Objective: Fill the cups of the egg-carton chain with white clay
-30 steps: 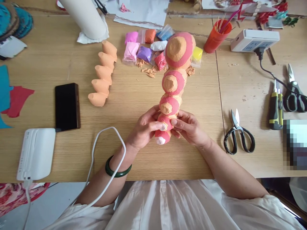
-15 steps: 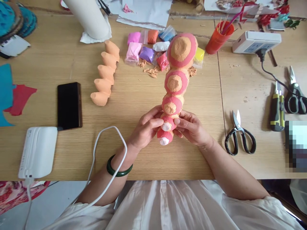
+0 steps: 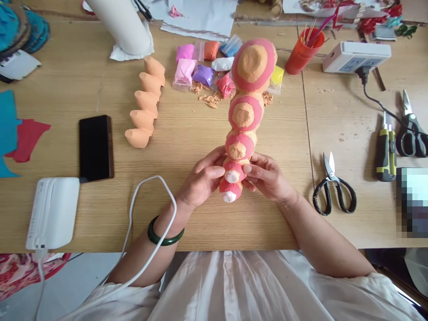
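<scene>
Between my two hands stands a bumpy clay-covered piece (image 3: pixel 245 113), a row of knobs shrinking toward me, pink-red with orange tips and white tips on the two nearest. My left hand (image 3: pixel 203 180) grips its near end from the left, thumb against the second-nearest knob. From the right, my right hand (image 3: pixel 269 178) holds the same end, its thumb on that knob and fingers curled beneath. The undersides of both grips are hidden. To the left lies a separate bare orange knobbed strip (image 3: pixel 146 102) with several pointed cups.
Beyond the piece lie bags of coloured clay (image 3: pixel 203 75) and orange crumbs (image 3: pixel 211 100). A red cup (image 3: pixel 302 53) of sticks and a power strip (image 3: pixel 357 57) stand back right. Scissors (image 3: pixel 334 185) and a cutter (image 3: pixel 386 151) lie right; a phone (image 3: pixel 96 148) and white cable (image 3: pixel 169 191) left.
The far end of the clay-covered piece has tipped up slightly toward the camera. My left thumb has shifted a little left on the near knob; both hands keep their grip.
</scene>
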`<action>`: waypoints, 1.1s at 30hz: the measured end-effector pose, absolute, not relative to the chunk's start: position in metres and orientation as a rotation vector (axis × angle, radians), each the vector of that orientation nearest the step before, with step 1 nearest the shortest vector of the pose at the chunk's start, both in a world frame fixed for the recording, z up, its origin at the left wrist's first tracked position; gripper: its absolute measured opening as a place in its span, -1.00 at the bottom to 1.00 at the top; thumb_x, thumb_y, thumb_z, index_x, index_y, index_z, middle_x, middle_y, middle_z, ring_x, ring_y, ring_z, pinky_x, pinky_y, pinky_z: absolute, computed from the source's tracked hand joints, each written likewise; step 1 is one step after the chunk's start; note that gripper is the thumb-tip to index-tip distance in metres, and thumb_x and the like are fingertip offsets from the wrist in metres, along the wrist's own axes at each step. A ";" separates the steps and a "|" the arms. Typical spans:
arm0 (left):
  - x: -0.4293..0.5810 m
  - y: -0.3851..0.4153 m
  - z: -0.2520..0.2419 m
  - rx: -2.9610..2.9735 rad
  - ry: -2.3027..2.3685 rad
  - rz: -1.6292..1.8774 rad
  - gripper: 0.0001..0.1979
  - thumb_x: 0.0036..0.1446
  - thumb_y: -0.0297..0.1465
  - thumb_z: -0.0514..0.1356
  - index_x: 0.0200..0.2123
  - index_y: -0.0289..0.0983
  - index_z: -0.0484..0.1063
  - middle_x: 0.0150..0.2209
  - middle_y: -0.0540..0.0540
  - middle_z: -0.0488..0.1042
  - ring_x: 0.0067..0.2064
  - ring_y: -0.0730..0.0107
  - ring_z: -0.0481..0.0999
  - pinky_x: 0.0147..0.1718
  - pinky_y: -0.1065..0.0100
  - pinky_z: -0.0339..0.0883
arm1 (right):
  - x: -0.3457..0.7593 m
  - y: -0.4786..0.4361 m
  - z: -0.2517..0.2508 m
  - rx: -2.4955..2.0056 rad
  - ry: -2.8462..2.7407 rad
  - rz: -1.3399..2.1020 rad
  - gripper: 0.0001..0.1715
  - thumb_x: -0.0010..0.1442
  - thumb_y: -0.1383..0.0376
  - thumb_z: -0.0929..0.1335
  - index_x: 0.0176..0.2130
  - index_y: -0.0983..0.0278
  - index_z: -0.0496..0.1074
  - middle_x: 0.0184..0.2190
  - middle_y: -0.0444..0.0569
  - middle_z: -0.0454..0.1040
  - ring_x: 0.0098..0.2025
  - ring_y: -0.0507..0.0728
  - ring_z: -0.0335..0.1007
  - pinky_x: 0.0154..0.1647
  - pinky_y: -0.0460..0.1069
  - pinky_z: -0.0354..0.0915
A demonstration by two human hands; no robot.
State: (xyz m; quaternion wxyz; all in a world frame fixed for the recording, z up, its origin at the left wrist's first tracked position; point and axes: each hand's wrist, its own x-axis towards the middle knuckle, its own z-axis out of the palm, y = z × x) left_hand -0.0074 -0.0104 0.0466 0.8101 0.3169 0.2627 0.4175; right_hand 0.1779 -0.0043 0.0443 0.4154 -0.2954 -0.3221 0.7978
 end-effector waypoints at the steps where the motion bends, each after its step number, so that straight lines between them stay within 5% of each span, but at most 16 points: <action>1: -0.007 -0.011 0.047 0.698 0.563 0.887 -0.53 0.19 -0.19 0.43 0.14 -0.12 0.54 0.02 -0.13 0.65 0.00 0.10 0.72 0.02 0.00 0.69 | 0.177 -0.004 0.045 -0.747 -0.807 1.999 -0.60 0.18 0.10 0.64 -0.29 0.31 0.52 -0.57 -0.28 0.29 -0.59 -0.10 0.08 -0.63 -0.14 0.10; 8: -0.008 -0.012 0.046 0.804 0.605 0.882 -0.37 0.20 -0.24 0.46 0.31 -0.11 0.42 0.17 -0.19 0.59 0.00 0.11 0.73 0.00 0.08 0.71 | 0.175 -0.006 0.043 -0.835 -0.824 1.945 -0.55 0.17 0.05 0.64 -0.31 0.29 0.49 -0.52 -0.22 0.41 -0.58 -0.09 0.19 -0.59 -0.13 0.12; 17: -0.002 -0.014 0.039 0.928 0.730 0.988 -0.55 0.21 -0.26 0.46 0.11 -0.22 0.50 -0.11 -0.10 0.61 -0.18 0.21 0.71 -0.31 0.29 0.69 | 0.171 -0.011 0.039 -0.936 -0.872 1.877 -0.49 0.15 -0.02 0.64 -0.33 0.27 0.46 -0.52 -0.19 0.42 -0.56 -0.05 0.26 -0.59 -0.10 0.14; 22: -0.006 -0.014 0.038 0.949 0.737 1.004 -0.58 0.22 -0.31 0.44 0.12 -0.17 0.51 -0.16 -0.03 0.56 -0.31 0.39 0.61 -0.29 0.30 0.68 | 0.171 -0.011 0.039 -0.943 -0.866 1.897 -0.48 0.13 -0.02 0.65 -0.34 0.26 0.45 -0.51 -0.19 0.42 -0.56 -0.04 0.26 -0.59 -0.10 0.13; 33: -0.012 -0.010 0.042 0.785 0.625 0.895 -0.41 0.16 -0.20 0.45 0.24 -0.15 0.52 0.04 -0.17 0.61 0.08 0.02 0.66 0.04 0.01 0.66 | 0.173 -0.005 0.050 -0.841 -0.658 2.011 -0.56 0.07 0.13 0.66 -0.39 0.29 0.46 -0.60 -0.32 0.15 -0.58 -0.10 0.00 -0.61 -0.14 0.04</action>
